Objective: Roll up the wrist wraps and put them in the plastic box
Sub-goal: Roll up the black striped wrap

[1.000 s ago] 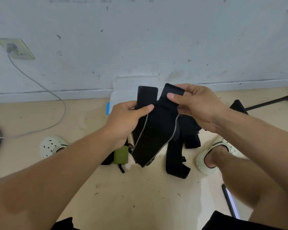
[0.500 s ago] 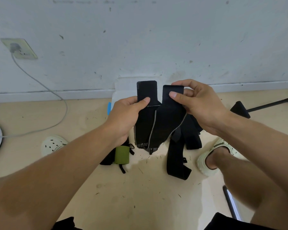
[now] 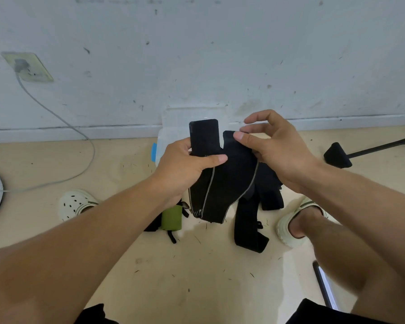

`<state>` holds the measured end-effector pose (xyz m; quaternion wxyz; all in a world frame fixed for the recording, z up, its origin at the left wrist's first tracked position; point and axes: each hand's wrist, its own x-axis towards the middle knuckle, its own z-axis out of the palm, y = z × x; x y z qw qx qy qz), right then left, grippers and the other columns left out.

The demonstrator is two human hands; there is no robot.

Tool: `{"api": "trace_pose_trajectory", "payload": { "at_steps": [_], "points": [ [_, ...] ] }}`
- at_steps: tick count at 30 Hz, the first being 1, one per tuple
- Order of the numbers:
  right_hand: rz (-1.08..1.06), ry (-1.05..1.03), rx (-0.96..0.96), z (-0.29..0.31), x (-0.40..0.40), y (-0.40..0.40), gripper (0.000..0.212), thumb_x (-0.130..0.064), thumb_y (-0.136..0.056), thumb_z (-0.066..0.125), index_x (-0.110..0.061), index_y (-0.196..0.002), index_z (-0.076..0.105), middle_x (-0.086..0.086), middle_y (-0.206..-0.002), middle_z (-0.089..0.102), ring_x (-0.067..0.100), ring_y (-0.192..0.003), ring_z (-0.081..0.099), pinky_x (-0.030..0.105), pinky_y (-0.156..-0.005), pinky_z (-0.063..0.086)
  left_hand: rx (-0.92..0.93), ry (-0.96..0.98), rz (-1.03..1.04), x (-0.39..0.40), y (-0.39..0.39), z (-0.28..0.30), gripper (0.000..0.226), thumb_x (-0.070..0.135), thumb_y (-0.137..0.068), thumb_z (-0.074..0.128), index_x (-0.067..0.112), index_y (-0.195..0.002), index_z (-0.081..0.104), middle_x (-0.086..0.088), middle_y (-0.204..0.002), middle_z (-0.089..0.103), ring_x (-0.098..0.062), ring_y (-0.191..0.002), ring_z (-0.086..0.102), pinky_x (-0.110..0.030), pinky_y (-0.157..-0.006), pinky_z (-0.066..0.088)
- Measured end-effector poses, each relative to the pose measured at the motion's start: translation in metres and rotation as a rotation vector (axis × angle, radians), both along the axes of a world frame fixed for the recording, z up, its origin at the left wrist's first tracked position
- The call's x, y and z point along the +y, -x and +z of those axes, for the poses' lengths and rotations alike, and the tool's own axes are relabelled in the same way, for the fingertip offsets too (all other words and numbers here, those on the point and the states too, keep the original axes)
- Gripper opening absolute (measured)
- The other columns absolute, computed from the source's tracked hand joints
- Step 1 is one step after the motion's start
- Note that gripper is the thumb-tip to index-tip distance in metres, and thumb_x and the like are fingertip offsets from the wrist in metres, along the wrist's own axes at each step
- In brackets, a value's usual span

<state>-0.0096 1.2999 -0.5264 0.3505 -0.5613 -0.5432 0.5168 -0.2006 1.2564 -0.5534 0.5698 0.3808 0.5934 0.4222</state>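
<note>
A black wrist wrap (image 3: 227, 183) with grey edging hangs folded between my hands above the floor. My left hand (image 3: 185, 169) grips its left part, thumb across the front, with a black tab sticking up above the fingers. My right hand (image 3: 274, 148) pinches the wrap's other top end between thumb and fingers. Behind the wrap stands the clear plastic box (image 3: 173, 127) against the wall, mostly hidden. More black wraps (image 3: 248, 225) lie on the floor below, and a green rolled one (image 3: 172, 218) lies by my left wrist.
A white clog (image 3: 75, 203) lies on the floor at left, and my foot in another clog (image 3: 295, 223) is at right. A grey cable (image 3: 63, 122) runs from a wall socket. A black stand leg (image 3: 360, 152) reaches in from the right.
The hanging wrap has been drawn up shorter and its two top ends brought closer. My right hand has shifted its pinch down onto the right end, and its fingers have spread.
</note>
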Motion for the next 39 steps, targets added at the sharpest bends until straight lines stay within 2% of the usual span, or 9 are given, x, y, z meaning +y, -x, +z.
{"api": "trace_pose_trajectory", "payload": {
  "at_steps": [5,9,14,19,25,27,32,35,39],
  "points": [
    [0.247,-0.002,-0.227,0.002,-0.007,-0.002,0.023,-0.044,-0.084,0.082,-0.033,-0.102,0.075,-0.004,-0.087,0.079,0.012,-0.082,0.076,0.023,-0.078,0.056,-0.05,0.012,0.0,0.001,0.005,0.004,0.034,0.015,-0.083,0.086,0.014,-0.116,0.075,0.0,-0.105,0.081,-0.018,-0.099,0.078,-0.032,-0.086,0.061],
    [0.248,-0.028,-0.209,-0.001,-0.006,-0.002,0.019,-0.038,-0.086,0.081,-0.024,-0.098,0.078,-0.002,-0.093,0.08,0.016,-0.09,0.077,0.032,-0.091,0.059,-0.018,-0.011,0.008,0.0,0.004,0.004,0.037,0.015,-0.082,0.087,0.016,-0.117,0.075,0.004,-0.106,0.081,-0.012,-0.099,0.077,-0.026,-0.086,0.059],
    [0.248,-0.004,-0.182,0.0,-0.003,-0.003,0.018,-0.031,-0.089,0.079,-0.017,-0.101,0.077,0.001,-0.094,0.081,0.017,-0.09,0.078,0.042,-0.098,0.059,-0.081,0.016,0.07,0.003,0.004,0.003,0.038,0.018,-0.09,0.081,0.016,-0.126,0.071,-0.002,-0.111,0.08,-0.02,-0.101,0.077,-0.044,-0.097,0.06],
    [0.231,-0.06,-0.218,-0.003,-0.004,0.0,0.011,-0.033,-0.092,0.077,-0.023,-0.095,0.076,-0.001,-0.094,0.08,0.027,-0.094,0.076,0.05,-0.098,0.057,-0.051,-0.016,0.196,0.002,0.0,0.0,0.037,0.021,-0.092,0.08,0.02,-0.126,0.064,0.0,-0.101,0.081,-0.018,-0.093,0.079,-0.045,-0.092,0.062],
    [0.185,-0.091,-0.232,-0.001,-0.004,0.001,0.007,-0.03,-0.097,0.071,-0.024,-0.093,0.072,-0.005,-0.091,0.079,0.011,-0.085,0.074,0.027,-0.081,0.054,0.006,-0.042,0.444,0.007,0.008,0.003,0.032,0.024,-0.092,0.079,0.022,-0.12,0.063,-0.001,-0.098,0.079,-0.017,-0.09,0.077,-0.029,-0.073,0.06],
    [0.289,-0.071,-0.193,0.002,-0.007,0.002,0.006,-0.028,-0.096,0.072,-0.024,-0.101,0.072,-0.004,-0.089,0.079,0.014,-0.086,0.076,0.028,-0.082,0.056,0.061,-0.062,0.394,0.007,0.01,0.006,0.034,0.026,-0.092,0.08,0.021,-0.121,0.063,0.001,-0.1,0.079,-0.014,-0.09,0.076,-0.023,-0.071,0.057],
    [0.302,0.054,-0.12,0.002,-0.011,0.007,0.056,-0.031,-0.092,0.076,-0.034,-0.143,0.054,-0.008,-0.091,0.081,0.006,-0.096,0.076,0.025,-0.091,0.052,0.034,-0.09,0.157,-0.003,0.0,0.011,0.025,0.024,-0.093,0.079,0.016,-0.114,0.068,0.001,-0.092,0.082,-0.015,-0.084,0.079,-0.031,-0.073,0.064],
    [0.345,0.145,-0.084,0.001,-0.012,0.009,0.034,-0.026,-0.093,0.075,-0.022,-0.126,0.071,-0.003,-0.098,0.081,0.007,-0.097,0.076,0.022,-0.086,0.051,0.025,-0.106,0.133,-0.002,0.0,0.01,0.019,0.022,-0.091,0.08,0.015,-0.108,0.074,0.004,-0.096,0.081,-0.011,-0.091,0.078,-0.031,-0.083,0.061],
    [0.221,0.214,0.029,-0.003,-0.014,0.012,0.013,-0.022,-0.092,0.076,-0.012,-0.1,0.076,0.004,-0.095,0.081,0.019,-0.09,0.077,0.041,-0.093,0.059,0.16,-0.174,0.269,-0.003,-0.001,0.009,0.024,0.036,-0.086,0.084,0.024,-0.102,0.072,0.009,-0.095,0.075,-0.003,-0.088,0.071,-0.015,-0.08,0.055]
  ]
}}
